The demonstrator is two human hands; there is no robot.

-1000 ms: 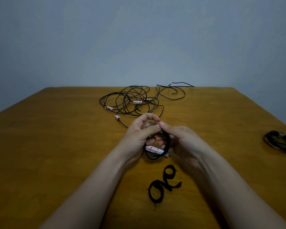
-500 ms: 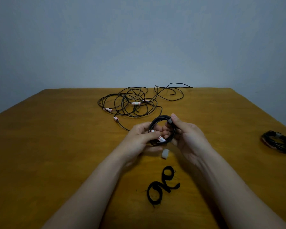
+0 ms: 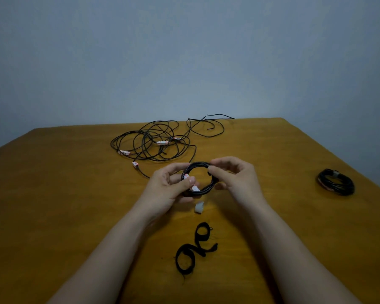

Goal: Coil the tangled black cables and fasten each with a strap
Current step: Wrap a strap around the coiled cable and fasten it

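Note:
I hold a small coil of black cable upright above the middle of the wooden table. My left hand pinches its lower left side, where white and red labels show. My right hand pinches the coil's right side, at a dark band that I cannot make out clearly. A tangle of black cables with white tags lies farther back. A black strap lies curled on the table nearer to me. A small white strap piece lies just below the coil.
A finished black coil with a strap rests near the table's right edge. Loose cable ends reach toward the far edge. A plain grey-blue wall stands behind.
The coil has been raised and turned from hanging low between my hands to facing me as an open ring. My right hand shifted from behind it to its right side.

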